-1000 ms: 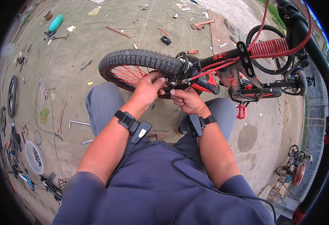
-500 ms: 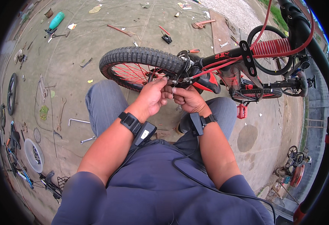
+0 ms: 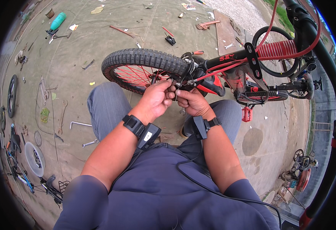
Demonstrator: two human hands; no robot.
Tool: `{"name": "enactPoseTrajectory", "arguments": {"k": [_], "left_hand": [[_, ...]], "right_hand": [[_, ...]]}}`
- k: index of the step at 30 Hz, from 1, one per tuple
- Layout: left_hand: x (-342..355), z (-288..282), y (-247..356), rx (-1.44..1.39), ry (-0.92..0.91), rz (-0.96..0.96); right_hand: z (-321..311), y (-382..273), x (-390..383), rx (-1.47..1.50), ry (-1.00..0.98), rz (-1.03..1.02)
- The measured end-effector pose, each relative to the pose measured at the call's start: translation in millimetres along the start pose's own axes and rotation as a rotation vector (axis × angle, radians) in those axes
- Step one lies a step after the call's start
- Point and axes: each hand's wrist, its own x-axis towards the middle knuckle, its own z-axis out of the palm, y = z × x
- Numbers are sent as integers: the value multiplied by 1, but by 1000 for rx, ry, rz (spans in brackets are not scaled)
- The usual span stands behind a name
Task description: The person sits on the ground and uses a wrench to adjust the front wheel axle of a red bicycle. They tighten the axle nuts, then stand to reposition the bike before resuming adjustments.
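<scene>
My left hand (image 3: 156, 99) is closed at the front brake of a red and black bicycle (image 3: 229, 61), thumb and fingertips pinched by the brake arm (image 3: 178, 83). What it pinches is too small to make out. Close beside it, my right hand (image 3: 193, 102) has its thumb pressed against curled fingers. From under those fingers sticks the jaw end of a small wrench (image 3: 182, 111); its shank is mostly hidden by the hand. Just beyond both hands stands the front wheel (image 3: 145, 61), with a knobby tyre and red spokes. Red cable housing (image 3: 219, 68) runs to the brake.
To the left lie a long wrench (image 3: 63, 117), a bent socket handle (image 3: 80, 124) and a white tub (image 3: 35, 159). Farther off are a green bottle (image 3: 58, 21), a red pipe wrench (image 3: 207, 25) and a black pedal (image 3: 170, 40). A black cord (image 3: 221, 194) crosses my shirt.
Both hands stay at the brake. The fingertips have shifted slightly against each other, and my left wrist has turned a little.
</scene>
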Motion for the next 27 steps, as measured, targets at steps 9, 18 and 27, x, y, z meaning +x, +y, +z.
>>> {"name": "enactPoseTrajectory", "arguments": {"k": [9,18,27], "left_hand": [[2,-1,0,-21,2,-16],[3,-1,-2,-22,-21,9],[4,0,-1,-7,-8,9]], "right_hand": [[-1,1,0,-2,14,-10],[1,0,0,-16,-2,-13],[1,0,0,-20,7,-6]]}}
